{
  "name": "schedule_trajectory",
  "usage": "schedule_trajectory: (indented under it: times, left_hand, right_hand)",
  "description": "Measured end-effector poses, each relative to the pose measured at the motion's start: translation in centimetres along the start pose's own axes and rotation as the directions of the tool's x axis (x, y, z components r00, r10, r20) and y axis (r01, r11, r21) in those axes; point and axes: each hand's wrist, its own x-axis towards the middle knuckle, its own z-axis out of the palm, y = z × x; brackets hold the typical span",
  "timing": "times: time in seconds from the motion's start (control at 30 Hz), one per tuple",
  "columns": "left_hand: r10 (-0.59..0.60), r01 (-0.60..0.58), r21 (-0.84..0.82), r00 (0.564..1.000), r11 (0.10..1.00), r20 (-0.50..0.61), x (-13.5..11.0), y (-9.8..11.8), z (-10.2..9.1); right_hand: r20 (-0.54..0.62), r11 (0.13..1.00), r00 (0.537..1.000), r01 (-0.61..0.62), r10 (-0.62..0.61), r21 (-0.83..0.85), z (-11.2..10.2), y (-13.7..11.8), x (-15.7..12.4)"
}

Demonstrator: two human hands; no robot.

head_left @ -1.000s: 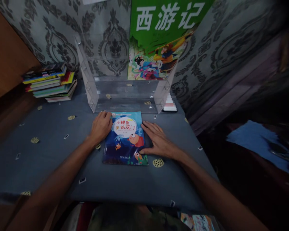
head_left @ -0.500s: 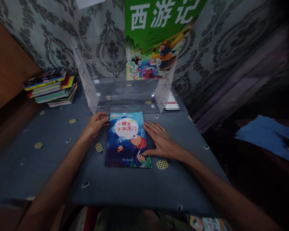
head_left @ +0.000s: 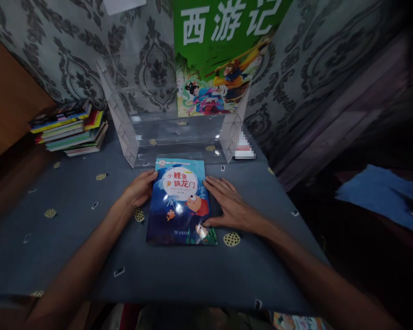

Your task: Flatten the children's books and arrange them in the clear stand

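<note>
A blue picture book with cartoon fish and a white title circle on its cover lies before me, its upper left edge slightly raised off the table. My left hand is closed on that left edge, thumb by the upper corner and fingers partly hidden beneath. Along the right edge rests my right hand, its fingers stretched out and its thumb touching the lower part of the cover. Just behind the book stands a clear acrylic book stand with stepped tiers.
A large green book stands upright on the stand's right side. At the back left is a stack of books. A pixelated white object sits right of the stand. The patterned tablecloth covers the table; blue cloth lies beyond its right edge.
My left hand has closed on the book's left edge and raised it a little, tilting the cover so that light glints on it. My right hand stays at the right edge.
</note>
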Motion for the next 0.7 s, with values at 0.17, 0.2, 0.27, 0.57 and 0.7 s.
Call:
schedule_trajectory:
  times: [0.17,0.2,0.27,0.57,0.7]
  left_hand:
    - [0.005,-0.007,-0.058,0.999,0.998,-0.037,0.1,-0.4,0.1]
    - [0.009,-0.011,-0.063,0.999,0.998,-0.038,0.1,-0.6,0.1]
    - [0.021,-0.024,-0.075,0.999,0.997,-0.048,0.3,-0.9,0.1]
    - [0.059,-0.063,-0.058,0.995,0.996,-0.081,0.6,-1.6,0.0]
    - [0.021,-0.026,-0.079,0.997,0.996,-0.069,0.2,-1.3,0.2]
  right_hand:
    - [-0.003,0.999,1.000,-0.016,0.017,0.031,0.1,0.2,-0.1]
    - [-0.004,0.999,1.000,-0.017,0.017,0.043,0.0,0.2,-0.1]
    - [-0.005,0.997,1.000,-0.017,0.018,0.076,-0.1,0.2,-0.2]
    - [-0.119,0.827,0.970,-0.113,0.211,0.550,-1.0,-1.3,0.3]
    - [-0.144,0.597,0.926,-0.100,0.348,0.796,-1.0,-1.9,0.8]
